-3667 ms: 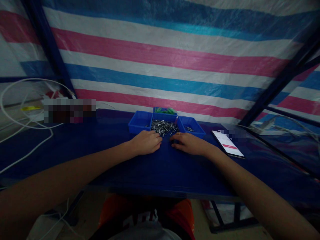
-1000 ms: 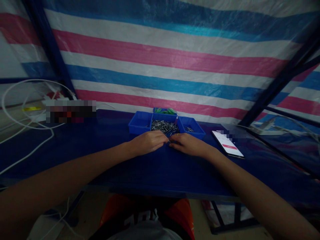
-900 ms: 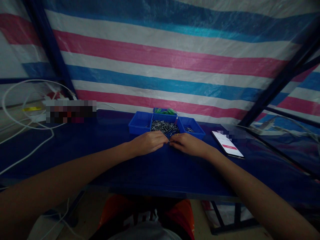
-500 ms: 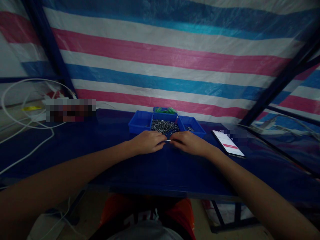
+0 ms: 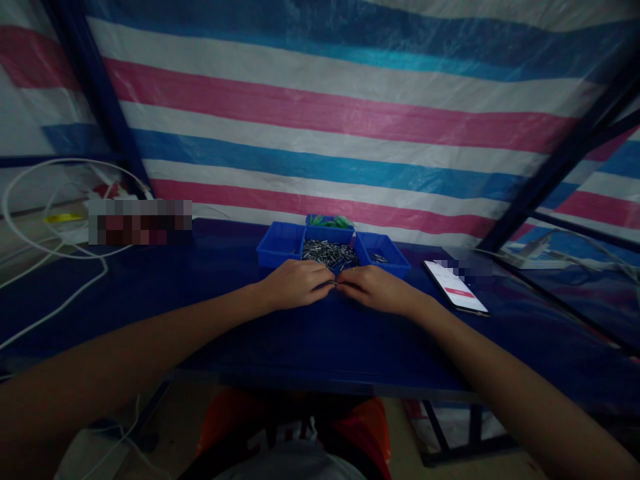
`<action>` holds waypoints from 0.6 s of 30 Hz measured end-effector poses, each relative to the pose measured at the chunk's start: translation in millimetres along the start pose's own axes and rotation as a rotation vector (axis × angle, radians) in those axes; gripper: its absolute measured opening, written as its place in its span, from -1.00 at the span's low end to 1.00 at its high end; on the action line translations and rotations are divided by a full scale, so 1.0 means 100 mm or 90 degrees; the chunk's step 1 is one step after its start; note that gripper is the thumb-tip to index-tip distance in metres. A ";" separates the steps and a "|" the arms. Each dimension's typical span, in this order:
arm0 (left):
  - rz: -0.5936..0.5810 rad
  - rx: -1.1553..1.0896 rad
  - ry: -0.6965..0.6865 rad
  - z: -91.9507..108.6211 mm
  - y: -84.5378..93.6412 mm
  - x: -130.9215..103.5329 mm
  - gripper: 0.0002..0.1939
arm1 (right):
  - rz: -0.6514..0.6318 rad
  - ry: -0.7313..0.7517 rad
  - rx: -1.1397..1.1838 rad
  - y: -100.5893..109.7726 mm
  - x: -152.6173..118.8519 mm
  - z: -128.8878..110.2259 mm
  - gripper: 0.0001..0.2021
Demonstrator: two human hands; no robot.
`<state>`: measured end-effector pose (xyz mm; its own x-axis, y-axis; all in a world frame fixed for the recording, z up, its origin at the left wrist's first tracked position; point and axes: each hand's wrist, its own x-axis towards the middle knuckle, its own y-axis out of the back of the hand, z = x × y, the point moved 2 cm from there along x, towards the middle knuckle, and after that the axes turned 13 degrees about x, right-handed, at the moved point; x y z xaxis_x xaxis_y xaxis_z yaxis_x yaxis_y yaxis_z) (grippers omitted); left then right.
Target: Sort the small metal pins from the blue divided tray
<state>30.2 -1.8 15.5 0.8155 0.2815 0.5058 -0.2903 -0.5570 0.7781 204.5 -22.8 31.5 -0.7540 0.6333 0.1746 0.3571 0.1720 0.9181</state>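
My left hand [image 5: 303, 285] and my right hand [image 5: 373, 287] meet fingertip to fingertip over the table, just in front of the blue bins. Both are closed in a pinch. A thin silvery metal piece [image 5: 333, 283] sits between the fingertips, mostly hidden by them; its exact kind is too small to make out. Right behind the hands, the middle blue bin holds a heap of small thin metal pieces [image 5: 330, 253]. The right blue bin [image 5: 395, 250] has a few similar pieces in it. To the left stands another blue bin [image 5: 280, 240].
A rear blue bin [image 5: 330, 232] contains green items [image 5: 330, 221]. On the right of the blue table [image 5: 320, 340] lies a phone [image 5: 457, 290] with its screen lit. White cables [image 5: 75, 303] loop at the left. Striped sheeting [image 5: 320, 120] hangs behind.
My fingertips have drawn closer together, so less of the thin metal piece shows between them. The right hand has shifted slightly lower. The bins and phone stay put.
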 end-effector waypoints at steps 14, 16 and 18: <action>-0.036 0.000 -0.086 0.03 0.00 -0.01 -0.80 | -0.032 0.007 -0.003 -0.06 0.01 0.02 -0.81; -0.046 0.016 -0.048 0.02 -0.01 -0.01 -0.83 | -0.036 0.004 0.005 -0.04 0.01 0.02 -0.80; -0.058 0.029 -0.021 0.00 -0.03 -0.01 -0.84 | -0.038 0.004 0.009 -0.04 0.00 0.02 -0.79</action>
<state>30.4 -0.1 12.9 0.8533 0.3075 0.4212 -0.1917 -0.5661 0.8017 203.9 -21.7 27.2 -0.7782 0.6161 0.1216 0.3182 0.2199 0.9222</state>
